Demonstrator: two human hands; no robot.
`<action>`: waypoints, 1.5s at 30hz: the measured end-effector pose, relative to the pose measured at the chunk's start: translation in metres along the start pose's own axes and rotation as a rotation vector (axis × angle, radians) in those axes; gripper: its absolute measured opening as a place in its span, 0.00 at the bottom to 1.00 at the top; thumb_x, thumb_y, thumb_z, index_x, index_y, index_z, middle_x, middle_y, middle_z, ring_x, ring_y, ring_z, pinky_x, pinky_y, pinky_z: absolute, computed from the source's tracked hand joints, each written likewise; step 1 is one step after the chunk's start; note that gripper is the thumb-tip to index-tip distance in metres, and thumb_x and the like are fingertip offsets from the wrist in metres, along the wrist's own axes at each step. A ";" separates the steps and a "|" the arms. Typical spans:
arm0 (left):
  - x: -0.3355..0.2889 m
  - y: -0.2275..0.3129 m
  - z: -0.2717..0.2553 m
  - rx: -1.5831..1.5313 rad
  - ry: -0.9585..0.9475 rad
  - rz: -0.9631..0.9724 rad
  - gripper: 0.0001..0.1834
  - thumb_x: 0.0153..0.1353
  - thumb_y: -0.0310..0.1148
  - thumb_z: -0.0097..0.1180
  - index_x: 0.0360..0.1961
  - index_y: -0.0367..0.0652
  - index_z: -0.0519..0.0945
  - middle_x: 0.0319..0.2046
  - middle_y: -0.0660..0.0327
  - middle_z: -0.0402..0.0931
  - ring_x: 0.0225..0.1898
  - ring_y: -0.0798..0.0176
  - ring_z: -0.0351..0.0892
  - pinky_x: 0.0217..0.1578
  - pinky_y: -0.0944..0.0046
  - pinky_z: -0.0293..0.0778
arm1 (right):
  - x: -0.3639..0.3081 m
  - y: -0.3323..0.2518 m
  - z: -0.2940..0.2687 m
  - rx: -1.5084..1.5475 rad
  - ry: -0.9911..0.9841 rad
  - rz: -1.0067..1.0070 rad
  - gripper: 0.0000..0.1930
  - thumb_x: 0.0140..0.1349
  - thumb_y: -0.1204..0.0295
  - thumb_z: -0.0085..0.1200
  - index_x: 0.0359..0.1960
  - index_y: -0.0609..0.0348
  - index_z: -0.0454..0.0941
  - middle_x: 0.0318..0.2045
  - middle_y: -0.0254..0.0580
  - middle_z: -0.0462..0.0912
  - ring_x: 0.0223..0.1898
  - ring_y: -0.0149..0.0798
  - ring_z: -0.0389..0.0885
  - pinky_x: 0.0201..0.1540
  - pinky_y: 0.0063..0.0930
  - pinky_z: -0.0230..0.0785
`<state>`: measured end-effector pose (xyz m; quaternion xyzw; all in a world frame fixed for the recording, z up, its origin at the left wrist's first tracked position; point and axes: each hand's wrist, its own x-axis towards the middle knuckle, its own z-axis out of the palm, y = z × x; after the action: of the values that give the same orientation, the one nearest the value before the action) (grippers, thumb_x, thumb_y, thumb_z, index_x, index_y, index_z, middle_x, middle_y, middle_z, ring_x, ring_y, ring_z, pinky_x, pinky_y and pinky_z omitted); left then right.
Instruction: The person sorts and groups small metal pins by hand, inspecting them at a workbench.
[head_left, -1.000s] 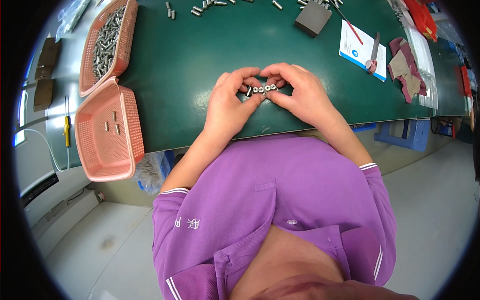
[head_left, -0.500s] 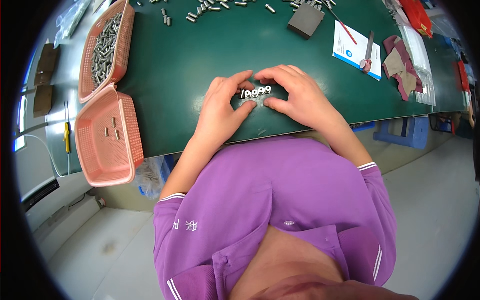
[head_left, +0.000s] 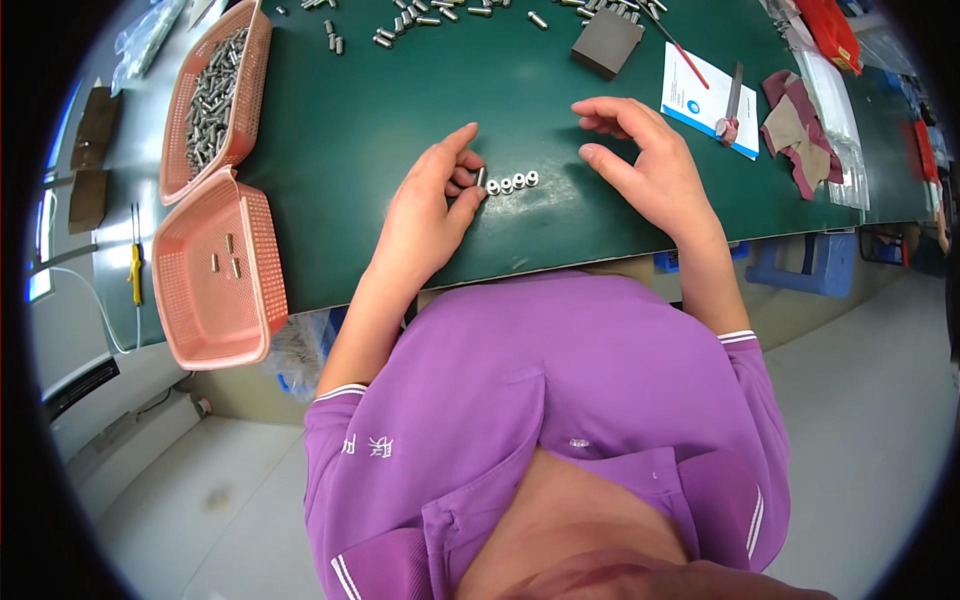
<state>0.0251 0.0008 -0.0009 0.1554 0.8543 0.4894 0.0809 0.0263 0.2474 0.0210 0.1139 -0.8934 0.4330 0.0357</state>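
Note:
Several small shiny metal cylinders (head_left: 506, 185) stand in a short row on the green table, their ring-shaped ends facing up. At the left end of that row, my left hand (head_left: 428, 205) is closed, its thumb and fingertips on one more metal cylinder (head_left: 482, 177) that leans at a slight tilt. Off to the right of the row, my right hand (head_left: 645, 165) is raised with fingers apart and holds nothing.
On the left sit a pink basket (head_left: 262, 75) full of metal cylinders and a second pink basket (head_left: 190, 325) with a few. Loose cylinders (head_left: 420, 20), a dark block (head_left: 607, 43), a paper sheet (head_left: 690, 85), a caliper-like tool (head_left: 735, 100) and cloth scraps (head_left: 800, 130) lie farther back.
My right hand has moved away from the row, to the right, and spread open. My left hand has closed its fingertips on the cylinder at the row's left end.

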 end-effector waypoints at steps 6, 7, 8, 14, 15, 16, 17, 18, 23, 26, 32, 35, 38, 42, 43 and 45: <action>-0.004 0.003 0.000 0.023 0.004 0.034 0.36 0.49 0.13 0.58 0.62 0.43 0.67 0.36 0.63 0.69 0.38 0.67 0.70 0.42 0.69 0.71 | -0.002 0.003 0.007 0.070 0.010 -0.022 0.17 0.54 0.73 0.58 0.48 0.54 0.76 0.39 0.38 0.80 0.46 0.39 0.78 0.50 0.33 0.70; -0.005 0.003 0.001 0.025 0.004 0.030 0.36 0.49 0.13 0.58 0.62 0.43 0.67 0.36 0.63 0.69 0.38 0.67 0.70 0.42 0.69 0.71 | -0.002 0.003 0.008 0.074 0.008 -0.022 0.17 0.54 0.73 0.58 0.48 0.54 0.76 0.39 0.38 0.80 0.46 0.39 0.78 0.50 0.33 0.70; -0.006 0.003 0.001 0.020 0.008 0.052 0.36 0.49 0.13 0.58 0.62 0.43 0.67 0.35 0.63 0.69 0.37 0.67 0.70 0.42 0.69 0.71 | -0.002 0.003 0.008 0.070 0.002 -0.025 0.17 0.54 0.73 0.58 0.48 0.54 0.76 0.39 0.38 0.80 0.46 0.39 0.78 0.50 0.33 0.70; -0.008 -0.002 0.005 0.021 0.034 0.118 0.35 0.47 0.13 0.58 0.60 0.43 0.69 0.33 0.63 0.68 0.35 0.66 0.69 0.40 0.69 0.71 | -0.004 -0.001 0.013 0.071 -0.032 -0.004 0.18 0.53 0.73 0.59 0.48 0.53 0.76 0.38 0.38 0.80 0.45 0.38 0.78 0.49 0.33 0.70; -0.008 -0.002 0.006 0.024 0.041 0.128 0.35 0.47 0.13 0.58 0.59 0.43 0.70 0.32 0.63 0.68 0.35 0.66 0.69 0.40 0.69 0.71 | -0.004 -0.002 0.014 0.078 -0.050 0.006 0.17 0.53 0.73 0.59 0.47 0.53 0.77 0.37 0.37 0.80 0.44 0.38 0.78 0.49 0.33 0.70; -0.008 -0.003 0.007 0.023 0.042 0.127 0.35 0.47 0.13 0.58 0.59 0.43 0.70 0.32 0.63 0.68 0.35 0.66 0.69 0.40 0.69 0.71 | -0.004 -0.003 0.016 0.078 -0.051 0.006 0.17 0.53 0.73 0.59 0.47 0.53 0.77 0.37 0.37 0.80 0.44 0.38 0.78 0.49 0.33 0.70; -0.008 -0.003 0.008 0.025 0.053 0.131 0.35 0.47 0.13 0.58 0.59 0.43 0.70 0.32 0.63 0.68 0.35 0.66 0.69 0.40 0.69 0.71 | -0.003 -0.004 0.018 0.055 -0.087 -0.001 0.17 0.53 0.73 0.59 0.46 0.52 0.77 0.35 0.36 0.80 0.42 0.38 0.78 0.48 0.33 0.70; -0.008 -0.003 0.008 0.026 0.062 0.135 0.34 0.47 0.13 0.59 0.59 0.43 0.70 0.32 0.63 0.68 0.35 0.67 0.69 0.40 0.69 0.71 | -0.003 -0.005 0.020 0.031 -0.123 -0.006 0.17 0.52 0.73 0.60 0.46 0.51 0.77 0.34 0.34 0.80 0.41 0.38 0.78 0.47 0.33 0.70; -0.008 0.000 0.009 0.035 0.069 0.128 0.35 0.46 0.15 0.61 0.59 0.43 0.70 0.34 0.62 0.70 0.37 0.65 0.72 0.41 0.67 0.71 | -0.003 -0.007 0.031 -0.039 -0.154 -0.061 0.16 0.51 0.73 0.61 0.44 0.51 0.77 0.31 0.32 0.80 0.39 0.39 0.77 0.45 0.35 0.70; -0.006 0.003 0.006 0.098 0.076 0.174 0.33 0.46 0.19 0.64 0.57 0.42 0.71 0.36 0.61 0.71 0.38 0.62 0.73 0.41 0.65 0.72 | -0.004 -0.006 0.031 -0.030 -0.145 -0.082 0.16 0.50 0.73 0.62 0.43 0.51 0.77 0.30 0.32 0.80 0.39 0.40 0.77 0.45 0.35 0.70; 0.011 0.010 0.008 0.507 0.032 0.427 0.22 0.51 0.40 0.65 0.45 0.42 0.75 0.37 0.59 0.73 0.39 0.58 0.75 0.38 0.61 0.73 | -0.003 -0.004 0.013 0.068 -0.047 0.008 0.16 0.54 0.69 0.61 0.45 0.52 0.78 0.30 0.33 0.80 0.37 0.35 0.78 0.45 0.30 0.71; 0.020 0.007 0.016 0.643 0.000 0.548 0.19 0.52 0.46 0.63 0.37 0.44 0.75 0.34 0.61 0.72 0.37 0.59 0.75 0.35 0.60 0.73 | -0.005 -0.003 0.013 0.117 -0.018 0.049 0.15 0.54 0.69 0.61 0.45 0.52 0.78 0.30 0.33 0.80 0.37 0.35 0.78 0.44 0.30 0.71; 0.028 0.000 0.020 0.700 -0.028 0.604 0.17 0.53 0.46 0.61 0.31 0.45 0.73 0.30 0.62 0.71 0.32 0.60 0.76 0.31 0.60 0.73 | -0.007 -0.001 0.015 0.107 -0.021 0.029 0.15 0.54 0.69 0.61 0.45 0.52 0.78 0.30 0.33 0.80 0.37 0.34 0.78 0.43 0.30 0.71; 0.036 -0.008 0.024 0.713 -0.013 0.635 0.15 0.54 0.43 0.61 0.27 0.45 0.71 0.24 0.62 0.70 0.27 0.59 0.76 0.25 0.59 0.72 | -0.011 -0.001 0.014 0.105 -0.007 0.016 0.14 0.55 0.70 0.61 0.44 0.53 0.78 0.30 0.33 0.80 0.37 0.35 0.78 0.44 0.31 0.70; 0.037 -0.010 0.024 0.716 -0.013 0.635 0.15 0.54 0.43 0.61 0.27 0.45 0.71 0.24 0.62 0.70 0.27 0.59 0.76 0.25 0.59 0.72 | -0.010 -0.002 0.014 0.107 -0.007 0.014 0.14 0.55 0.70 0.61 0.44 0.53 0.78 0.30 0.33 0.80 0.37 0.35 0.78 0.44 0.31 0.70; 0.041 -0.011 0.022 0.524 0.083 0.582 0.16 0.61 0.43 0.57 0.26 0.44 0.70 0.19 0.63 0.67 0.21 0.62 0.72 0.20 0.65 0.68 | -0.008 -0.004 0.014 0.113 0.017 -0.019 0.14 0.55 0.70 0.61 0.44 0.53 0.79 0.30 0.33 0.80 0.36 0.36 0.78 0.45 0.31 0.70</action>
<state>-0.0095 0.0276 -0.0214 0.3866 0.8731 0.2631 -0.1382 0.0361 0.2357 0.0146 0.1203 -0.8662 0.4832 0.0410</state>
